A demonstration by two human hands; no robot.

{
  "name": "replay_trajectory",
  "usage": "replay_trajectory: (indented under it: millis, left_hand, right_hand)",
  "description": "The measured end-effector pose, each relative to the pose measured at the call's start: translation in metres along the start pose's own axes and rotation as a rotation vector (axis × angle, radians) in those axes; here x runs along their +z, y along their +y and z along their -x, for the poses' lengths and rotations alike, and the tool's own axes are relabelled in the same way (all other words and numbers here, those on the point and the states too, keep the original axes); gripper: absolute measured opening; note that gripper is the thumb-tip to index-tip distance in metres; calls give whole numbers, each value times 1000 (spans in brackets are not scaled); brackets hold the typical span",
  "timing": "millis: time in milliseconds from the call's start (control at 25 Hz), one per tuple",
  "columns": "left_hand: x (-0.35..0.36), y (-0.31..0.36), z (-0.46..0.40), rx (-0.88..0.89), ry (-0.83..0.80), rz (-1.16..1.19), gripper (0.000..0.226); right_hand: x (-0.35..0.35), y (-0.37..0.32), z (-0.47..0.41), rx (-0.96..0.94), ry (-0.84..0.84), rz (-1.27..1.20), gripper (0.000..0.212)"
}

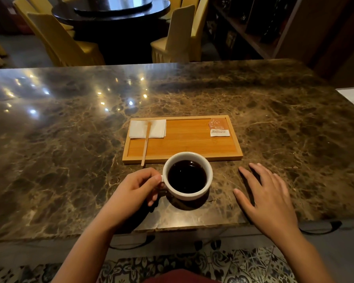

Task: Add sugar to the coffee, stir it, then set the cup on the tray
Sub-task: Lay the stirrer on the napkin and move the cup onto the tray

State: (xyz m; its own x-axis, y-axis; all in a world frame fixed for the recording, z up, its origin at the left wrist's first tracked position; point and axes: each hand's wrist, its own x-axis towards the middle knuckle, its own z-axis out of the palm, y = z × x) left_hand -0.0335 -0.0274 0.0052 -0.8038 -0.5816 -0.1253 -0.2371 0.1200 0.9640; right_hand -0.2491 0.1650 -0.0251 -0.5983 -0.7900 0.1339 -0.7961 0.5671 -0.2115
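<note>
Left hand (pixel 137 186) fingers pinch the handle of the coffee cup (pixel 187 175) on the marble worktop (pixel 70 139); right hand (pixel 268 197) lies beside it, fingers spread wide.

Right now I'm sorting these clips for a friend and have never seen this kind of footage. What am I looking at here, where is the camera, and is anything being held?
There is no machine here. One wide-angle camera sits on a person's head and looks forward and down, so the two arms that come in from the bottom are that person's own.

On the marble table lies a wooden tray. It holds a folded white napkin, a wooden stir stick that pokes out over the tray's near edge, and a sugar packet that looks unopened.

A white cup of black coffee stands on the table, in front of the tray. The left hand grips its handle. The right hand is open above the table, holding nothing.
</note>
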Motion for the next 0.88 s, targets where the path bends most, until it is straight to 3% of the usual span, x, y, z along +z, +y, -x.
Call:
replay_trajectory:
  millis: [520, 880]
  left_hand:
    - [-6, 31, -11, 54, 34, 324, 27]
    - [-28, 63, -73, 67, 70, 314, 32]
  right_hand:
    - [-1, -1, 0, 1, -4, 14, 64]
    - [-2, -1, 1, 4, -10, 17, 63]
